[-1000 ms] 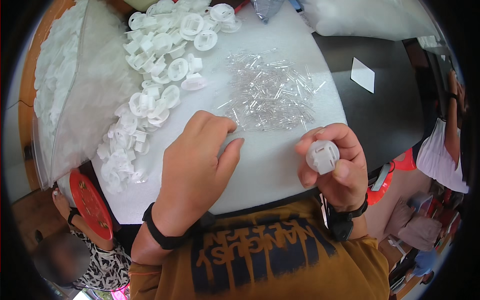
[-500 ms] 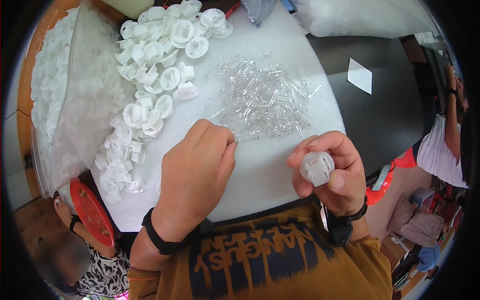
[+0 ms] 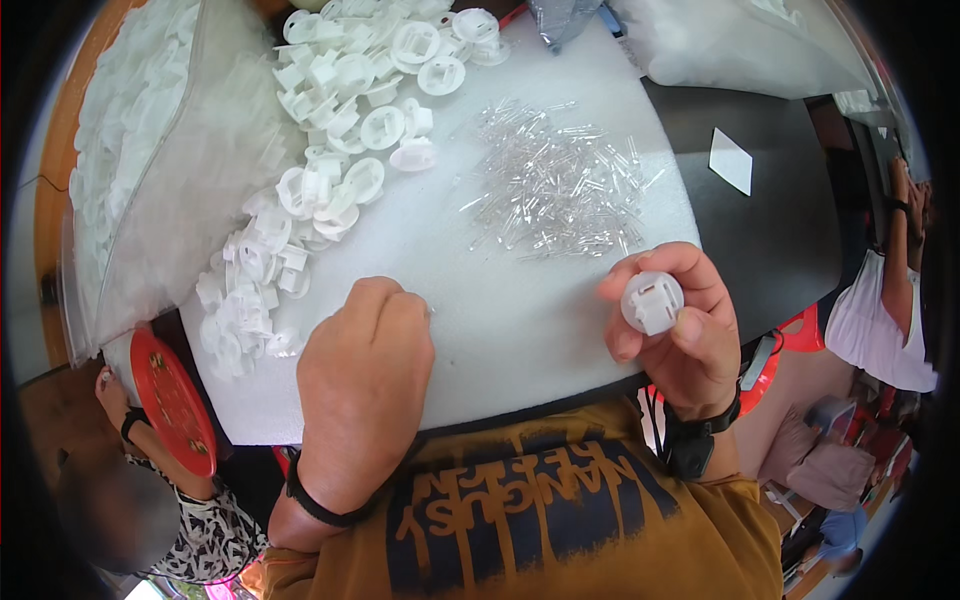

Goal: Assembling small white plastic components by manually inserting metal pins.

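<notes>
My right hand point(image 3: 700, 330) holds a small white round plastic base point(image 3: 652, 303) with slots and a block-like middle between thumb and fingers, its slotted side up. My left hand point(image 3: 368, 370) is closed above the white foam sheet point(image 3: 480, 370), knuckles up. A tiny glint shows at its fingertips, but what they pinch is too hidden to tell. Beyond the hands lies a loose pile of clear LEDs with thin metal legs point(image 3: 565, 185). Many more white plastic bases point(image 3: 345, 120) are heaped along the left side of the sheet.
A large clear bag of white parts point(image 3: 190, 180) stands at the left, and another clear bag point(image 3: 740, 45) lies far right. On the black tabletop point(image 3: 790, 235) rests a white diamond-shaped piece point(image 3: 731, 161). A red tray point(image 3: 172, 400) and a co-worker's arm are at lower left.
My left hand has drawn back from the LED pile toward me. My right hand has tilted the plastic base slightly, still holding it. The view has shifted a little.
</notes>
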{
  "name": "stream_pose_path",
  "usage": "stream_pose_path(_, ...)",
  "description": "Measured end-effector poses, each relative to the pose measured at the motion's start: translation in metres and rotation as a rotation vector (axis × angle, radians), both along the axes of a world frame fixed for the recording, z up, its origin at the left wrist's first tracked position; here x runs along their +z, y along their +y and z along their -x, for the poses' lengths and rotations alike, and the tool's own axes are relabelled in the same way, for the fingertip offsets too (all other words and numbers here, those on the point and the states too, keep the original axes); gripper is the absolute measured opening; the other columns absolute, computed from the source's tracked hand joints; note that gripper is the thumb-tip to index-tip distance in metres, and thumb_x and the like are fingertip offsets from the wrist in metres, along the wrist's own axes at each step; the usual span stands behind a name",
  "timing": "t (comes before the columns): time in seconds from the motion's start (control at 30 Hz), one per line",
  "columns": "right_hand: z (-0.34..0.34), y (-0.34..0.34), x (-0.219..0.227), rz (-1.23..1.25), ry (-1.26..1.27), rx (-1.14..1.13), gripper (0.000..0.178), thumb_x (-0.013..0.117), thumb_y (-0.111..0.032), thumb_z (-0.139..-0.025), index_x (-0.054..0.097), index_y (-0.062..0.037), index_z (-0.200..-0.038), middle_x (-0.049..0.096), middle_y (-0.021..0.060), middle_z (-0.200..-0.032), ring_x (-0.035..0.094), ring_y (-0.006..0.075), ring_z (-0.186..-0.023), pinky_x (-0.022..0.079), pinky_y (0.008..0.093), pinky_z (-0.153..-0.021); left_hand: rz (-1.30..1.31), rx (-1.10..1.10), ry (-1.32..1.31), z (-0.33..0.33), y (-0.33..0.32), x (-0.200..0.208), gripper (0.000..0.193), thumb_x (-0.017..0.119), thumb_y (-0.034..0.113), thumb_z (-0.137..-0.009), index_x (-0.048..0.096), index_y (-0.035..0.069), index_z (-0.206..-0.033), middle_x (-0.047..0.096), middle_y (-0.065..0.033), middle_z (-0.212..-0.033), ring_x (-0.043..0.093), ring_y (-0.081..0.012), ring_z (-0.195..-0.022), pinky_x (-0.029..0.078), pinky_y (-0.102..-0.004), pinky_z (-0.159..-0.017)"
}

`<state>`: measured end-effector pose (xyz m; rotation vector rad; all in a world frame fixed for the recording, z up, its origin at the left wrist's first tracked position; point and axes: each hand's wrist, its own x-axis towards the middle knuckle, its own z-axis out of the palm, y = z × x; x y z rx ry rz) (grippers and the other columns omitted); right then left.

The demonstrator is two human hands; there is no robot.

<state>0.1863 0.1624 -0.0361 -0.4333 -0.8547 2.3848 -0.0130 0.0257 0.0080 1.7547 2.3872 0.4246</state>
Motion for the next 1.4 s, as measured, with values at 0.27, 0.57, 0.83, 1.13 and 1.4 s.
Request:
stream_pose_path(0.27,0.001,-0.002,0.004,-0.086,-0.026,-0.047,0.040,0.060,-0.015,-0.084,0.049,0.0011,-0.119,0.060,0.0213,-0.110,0.062,0.0162,-0.076,0.052,0.0276,-0.071,-0.082,-0.025,-0.063,-0.001,0.003,0.003,0.014,0.058,-0.002,-0.074,0.056,0.001,-0.088,0.054,-0.0129,-0.083,0.055,-0.0314,-0.069,0.044,-0.0362,-0.058)
stream_pose_path(0.57,0.018,-0.014,0.029,0.156,0.011,0.161,0.038,0.058,-0.014,-0.086,0.048,0.0009,-0.120,0.059,0.0192,-0.111,0.062,0.0146,-0.079,0.053,0.0277,-0.073,-0.197,-0.080,-0.217,0.005,0.001,0.001,0.018,0.058,-0.004,-0.077,0.057,0.000,-0.095,0.054,-0.0127,-0.082,0.056,-0.0262,-0.069,0.044,-0.0316,-0.058)
stream_pose_path(0.83,0.043,-0.024,0.041,0.192,0.098,0.314,0.042,0.059,-0.012,-0.086,0.046,0.0023,-0.123,0.058,0.0192,-0.114,0.063,0.0146,-0.083,0.053,0.0271,-0.076,-0.563,0.205,-1.309,-0.003,-0.019,0.035,0.011,0.048,-0.002,-0.085,0.051,-0.001,-0.096,0.053,-0.0114,-0.088,0.039,-0.0051,-0.048,0.033,-0.0174,-0.043)
stream_pose_path(1.13,0.053,-0.036,0.049,0.146,-0.041,0.313,0.046,0.058,-0.012,-0.087,0.044,0.0006,-0.129,0.060,0.0154,-0.112,0.061,0.0126,-0.080,0.051,0.0258,-0.076,-0.481,0.028,-1.415,0.005,-0.032,0.025,0.016,0.056,-0.007,-0.086,0.055,-0.002,-0.101,0.053,-0.0051,-0.093,0.048,-0.0031,-0.068,0.039,-0.0157,-0.057)
stream_pose_path(1.4,0.061,-0.042,0.049,0.096,-0.117,0.366,0.045,0.051,-0.029,-0.094,0.047,0.0005,-0.127,0.063,0.0133,-0.100,0.058,0.0120,-0.071,0.048,0.0235,-0.066,-0.527,0.024,-1.163,0.003,-0.035,0.020,0.011,0.056,0.007,-0.089,0.054,-0.002,-0.096,0.053,-0.0099,-0.086,0.046,-0.0055,-0.055,0.037,-0.0179,-0.049)
